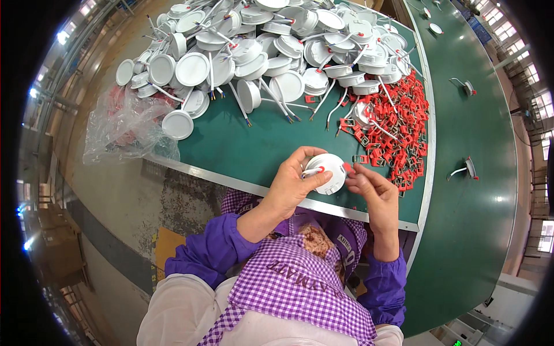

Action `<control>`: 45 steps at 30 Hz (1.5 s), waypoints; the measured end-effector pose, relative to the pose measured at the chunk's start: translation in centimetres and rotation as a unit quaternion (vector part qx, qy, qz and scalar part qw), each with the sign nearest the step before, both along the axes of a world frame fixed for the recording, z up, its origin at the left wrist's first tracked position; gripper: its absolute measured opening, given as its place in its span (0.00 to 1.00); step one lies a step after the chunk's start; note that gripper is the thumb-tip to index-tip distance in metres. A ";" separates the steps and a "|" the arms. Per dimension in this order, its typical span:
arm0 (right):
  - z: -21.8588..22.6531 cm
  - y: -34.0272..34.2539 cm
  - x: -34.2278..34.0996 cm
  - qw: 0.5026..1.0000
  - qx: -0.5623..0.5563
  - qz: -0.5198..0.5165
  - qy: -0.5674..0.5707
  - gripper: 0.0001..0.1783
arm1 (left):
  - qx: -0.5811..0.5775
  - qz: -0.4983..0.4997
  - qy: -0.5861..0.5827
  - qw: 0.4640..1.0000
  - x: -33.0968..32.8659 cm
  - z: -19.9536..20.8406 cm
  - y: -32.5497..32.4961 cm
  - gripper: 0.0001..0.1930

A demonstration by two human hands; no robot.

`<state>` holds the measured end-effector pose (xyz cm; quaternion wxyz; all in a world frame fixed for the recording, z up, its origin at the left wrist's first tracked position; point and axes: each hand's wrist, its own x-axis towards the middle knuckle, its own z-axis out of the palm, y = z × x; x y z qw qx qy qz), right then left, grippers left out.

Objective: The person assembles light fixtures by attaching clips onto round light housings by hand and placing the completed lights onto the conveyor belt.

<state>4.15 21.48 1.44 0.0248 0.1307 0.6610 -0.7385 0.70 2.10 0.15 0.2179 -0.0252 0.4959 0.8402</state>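
Observation:
Over the near edge of the green table, my left hand [293, 180] grips a round white downlight [330, 183], thumb across its back face and fingers behind the rim. A short white cable comes out of the downlight near that thumb. My right hand [374, 193] pinches a small red clip [348, 168] between thumb and fingertips, against the downlight's right rim. The fingers partly hide the clip, so I cannot tell whether it is seated. Just right of my right hand lies a heap of red plastic clips with metal springs [398, 132].
A large pile of white downlights with cables [271, 52] covers the table's far part. A clear plastic bag [130, 124] hangs over the left edge. Beyond the table's metal edge strip [430, 115], a green conveyor belt [479, 230] on the right carries several downlights with red clips [470, 168].

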 end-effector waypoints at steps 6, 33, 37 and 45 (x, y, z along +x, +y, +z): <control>-0.1 -0.2 -0.3 0.998 0.003 -0.048 0.049 0.15 | -0.046 -0.003 0.055 0.997 0.3 0.7 0.3 0.21; 1.0 -3.0 1.7 0.941 0.311 -0.039 0.127 0.06 | -0.247 -0.016 0.224 0.943 0.7 0.1 1.0 0.18; 0.5 -2.3 1.8 0.973 0.206 -0.047 0.092 0.09 | -0.238 -0.040 0.257 0.936 0.7 0.9 0.7 0.18; 1.5 -1.7 3.1 0.993 0.117 -0.006 0.031 0.21 | -0.203 -0.074 0.247 0.944 2.4 0.4 0.4 0.19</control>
